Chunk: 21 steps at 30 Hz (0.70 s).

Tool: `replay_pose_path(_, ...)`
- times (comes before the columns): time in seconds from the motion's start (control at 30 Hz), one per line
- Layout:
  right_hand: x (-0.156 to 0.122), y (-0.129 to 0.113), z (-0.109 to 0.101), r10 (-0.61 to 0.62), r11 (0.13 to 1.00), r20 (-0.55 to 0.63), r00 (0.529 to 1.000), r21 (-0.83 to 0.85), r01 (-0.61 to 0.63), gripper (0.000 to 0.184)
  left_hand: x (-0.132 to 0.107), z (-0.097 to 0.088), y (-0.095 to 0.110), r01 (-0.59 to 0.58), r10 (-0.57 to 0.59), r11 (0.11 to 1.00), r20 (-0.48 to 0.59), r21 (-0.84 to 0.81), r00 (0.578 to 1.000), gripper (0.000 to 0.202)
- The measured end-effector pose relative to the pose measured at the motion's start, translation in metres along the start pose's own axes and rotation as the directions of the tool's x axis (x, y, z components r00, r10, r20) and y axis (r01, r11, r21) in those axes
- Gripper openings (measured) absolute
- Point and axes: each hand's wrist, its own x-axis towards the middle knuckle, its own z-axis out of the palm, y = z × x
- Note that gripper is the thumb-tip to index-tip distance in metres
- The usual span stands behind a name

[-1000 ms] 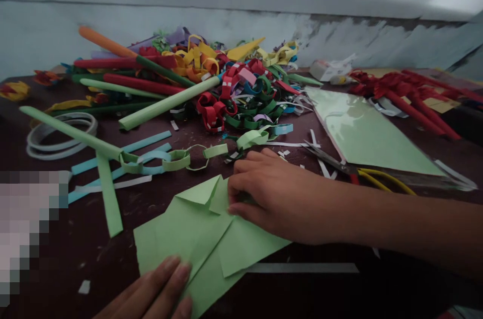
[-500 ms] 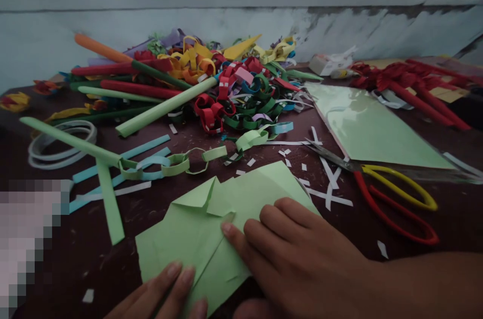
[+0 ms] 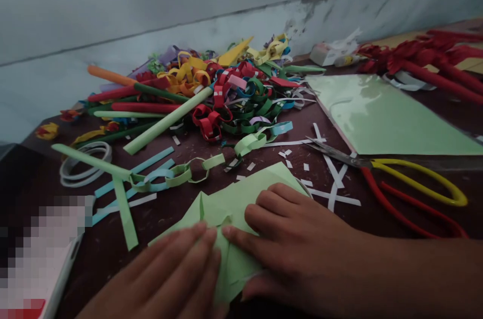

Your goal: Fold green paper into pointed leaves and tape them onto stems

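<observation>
A sheet of light green paper (image 3: 269,178), partly folded, lies on the dark table close in front of me. One small flap of it stands up near the far edge. My left hand (image 3: 169,268) rests across its left part with the fingers straight and close together. From the right, my right hand (image 3: 294,238) bears down on the paper, its index fingertip at the central fold and the other fingers bent. Its thumb is low, by the near edge. Both hands hide much of the near part of the sheet.
Scissors (image 3: 356,160) with red and yellow handles lie to the right, before a stack of green sheets (image 3: 392,117). A paper chain (image 3: 181,173) stretches beyond the folded paper. Colourful chains and paper rolls (image 3: 169,120) pile up behind. White tape rings (image 3: 68,173) lie left.
My left hand has moved forward and right over the paper, covering its left part. The raised flap now stands narrower and more upright. My view has tilted; my right hand stays on the fold.
</observation>
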Motion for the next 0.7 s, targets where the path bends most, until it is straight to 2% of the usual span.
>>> replay_pose_path(0.07, -0.001, 0.000, 0.002, 0.003, 1.000, -0.007, 1.000, 0.004, -0.003, 0.053, 0.021, -0.003, -0.010, -0.033, 0.033, 0.999, 0.065, 0.011, 0.997, 0.030)
replay_pose_path(0.17, -0.001, -0.001, 0.006, -0.013, 1.000, -0.047, 0.999, 0.021, 0.014, 0.051, 0.032, -0.003, -0.015, -0.057, 0.052, 0.998, 0.164, 0.028, 0.985, 0.034)
replay_pose_path(0.33, 0.000, -0.002, 0.011, -0.024, 0.999, -0.133, 0.991, 0.022, 0.027, 0.045, 0.025, -0.002, -0.018, 0.011, -0.012, 1.000, 0.181, 0.007, 0.983, 0.038)
replay_pose_path(0.53, -0.001, -0.001, 0.008, 0.105, 0.994, -0.203, 0.973, 0.033, -0.100, 0.029, 0.015, 0.004, -0.025, 0.043, -0.021, 0.994, 0.209, -0.098, 0.978, 0.048)
replay_pose_path(0.7, -0.003, -0.002, 0.011, 0.099, 0.994, -0.255, 0.962, -0.011, -0.105, 0.029, 0.015, 0.004, -0.023, 0.060, -0.039, 0.995, 0.262, -0.074, 0.964, 0.055)
